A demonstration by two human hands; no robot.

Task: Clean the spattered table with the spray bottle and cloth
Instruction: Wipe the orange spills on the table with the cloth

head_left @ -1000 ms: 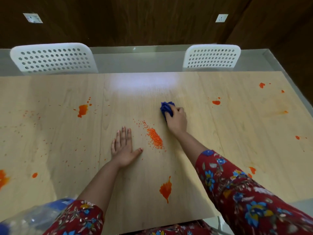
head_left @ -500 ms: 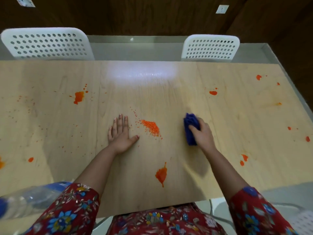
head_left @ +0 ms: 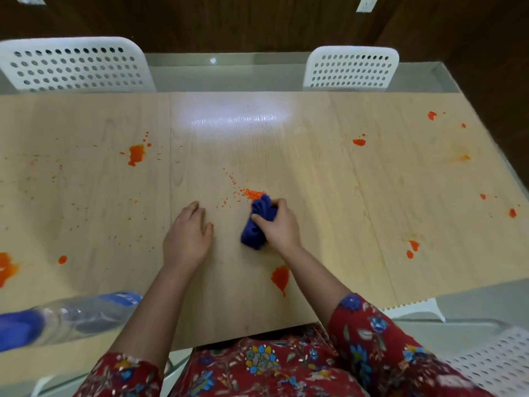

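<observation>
2 hands, 2 bare forearms, all in view.

Item 1, left hand (head_left: 187, 239): palm down on the table (head_left: 343, 210), fingers close together and pointing away from the body, thumb spread toward the right, holding nothing. Forearm runs back to the left sleeve (head_left: 120, 376), red floral.

Item 2, right hand (head_left: 279, 224): knuckles up, fingers and thumb curled round the blue cloth (head_left: 256, 227), which lies against the table. Forearm angles in from the lower right out of the right sleeve (head_left: 372, 333).
</observation>
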